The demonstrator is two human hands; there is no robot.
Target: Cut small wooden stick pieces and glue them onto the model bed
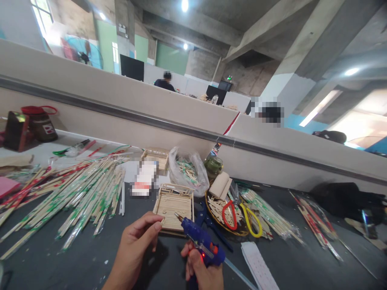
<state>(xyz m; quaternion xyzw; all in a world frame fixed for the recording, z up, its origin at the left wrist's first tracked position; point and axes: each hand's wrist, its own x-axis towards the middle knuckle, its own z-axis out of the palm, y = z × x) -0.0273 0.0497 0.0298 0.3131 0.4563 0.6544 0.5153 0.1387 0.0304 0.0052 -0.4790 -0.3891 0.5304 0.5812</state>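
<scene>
Right hand point(202, 270) nearest us, closed around the grip of a blue hot-glue gun point(202, 241), red light on; its nozzle touches the near edge of a small square tray built from pale wooden sticks point(174, 204). Left hand point(136, 240) has fingers curled, thumb and forefinger tips at that tray's near-left corner; we can't tell if it's pinching it. Tray sits on the dark grey surface point(75, 262), mid-frame. Wrapped chopsticks point(75, 193) fan out left; red-and-yellow-handled scissors point(240, 215) lie on a shallow basket of stick offcuts point(219, 209) to the right.
</scene>
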